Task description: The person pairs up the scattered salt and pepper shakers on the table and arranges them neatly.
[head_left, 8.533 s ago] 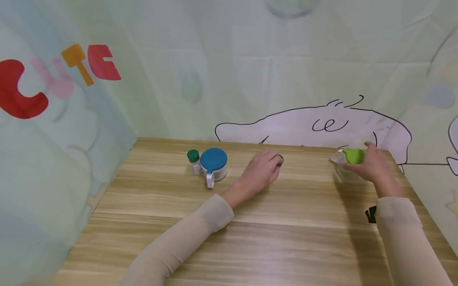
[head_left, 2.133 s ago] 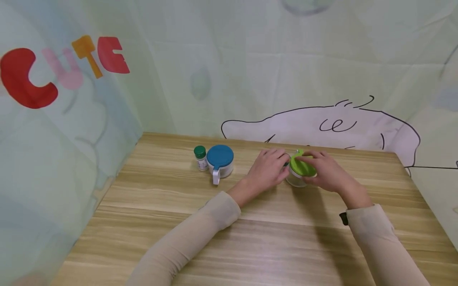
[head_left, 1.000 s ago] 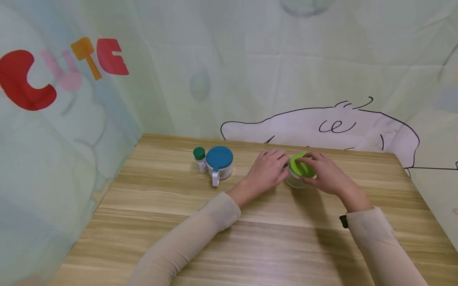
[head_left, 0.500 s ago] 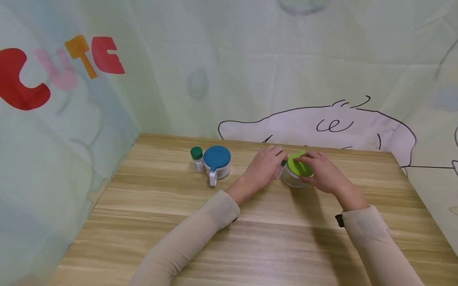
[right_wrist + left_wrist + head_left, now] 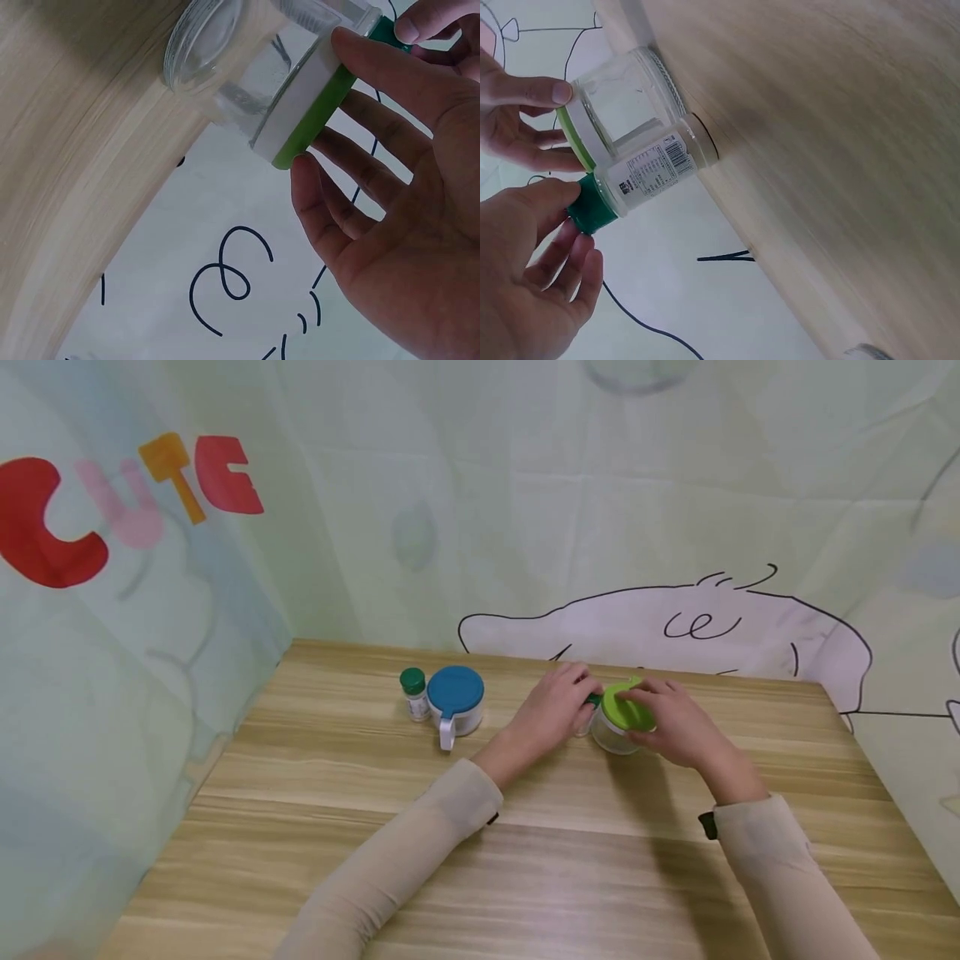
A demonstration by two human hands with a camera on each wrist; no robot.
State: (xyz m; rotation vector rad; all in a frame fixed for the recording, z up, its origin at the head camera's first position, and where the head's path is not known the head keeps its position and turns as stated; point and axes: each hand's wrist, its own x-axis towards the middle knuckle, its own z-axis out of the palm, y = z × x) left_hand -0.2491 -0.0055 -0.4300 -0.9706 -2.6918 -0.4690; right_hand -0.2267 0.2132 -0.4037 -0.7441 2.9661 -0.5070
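Note:
In the head view my left hand [image 5: 551, 706] pinches the green cap [image 5: 592, 206] of a small clear spice bottle [image 5: 656, 169] with a printed label and barcode. My right hand [image 5: 682, 722] grips the lime-green lid [image 5: 628, 708] of a clear seasoning jar [image 5: 240, 82], thumb on one side and fingers on the other. The bottle and jar stand upright side by side near the table's back edge; in the left wrist view the bottle overlaps the jar. Most of the bottle is hidden behind my left hand in the head view.
To the left on the wooden table [image 5: 360, 777] stand another green-capped spice bottle [image 5: 415, 693] and a blue-lidded seasoning jar [image 5: 456, 693], its white handle facing me. A printed cloth backdrop [image 5: 510, 527] rises behind the table and along its left side.
Since the oldest frame, my right hand has brought the green-lidded jar left, from the table's right side to beside the spice bottle. In the last second both hands have barely moved.

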